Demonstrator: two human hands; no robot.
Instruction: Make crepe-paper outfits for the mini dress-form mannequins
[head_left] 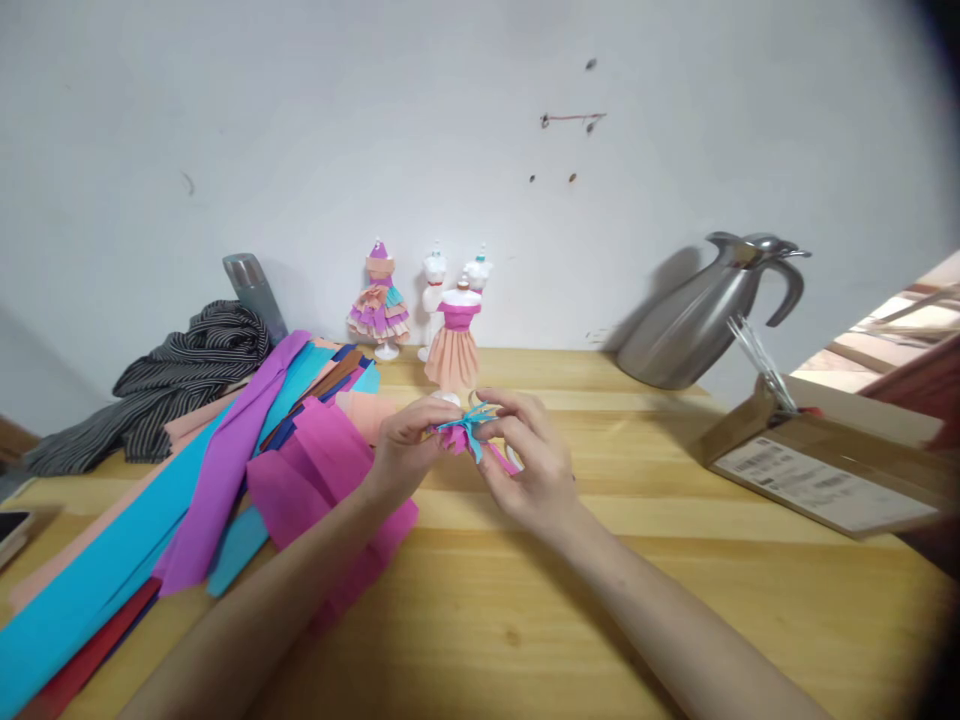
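Note:
Between my two hands, above the middle of the table, is a small gathered piece of turquoise and magenta crepe paper (466, 432) with thin turquoise strips fanning out. My left hand (405, 445) pinches its left side between thumb and fingers. On the other side, my right hand (529, 460) grips it with bent fingers; a narrow pink and white strip shows by that palm. Just behind my hands stands a miniature dress form in a magenta and peach paper dress (456, 345). Magenta crepe paper sheets (315, 470) lie beside and under my left forearm.
Long turquoise (97, 560) and purple paper sheets (232, 470) cover the left side. A striped cloth (187, 375) and a flask (253, 295) lie behind them. Another dressed form (379, 300) stands near the wall. A steel jug (697, 310) and a cardboard box (832, 460) occupy the right.

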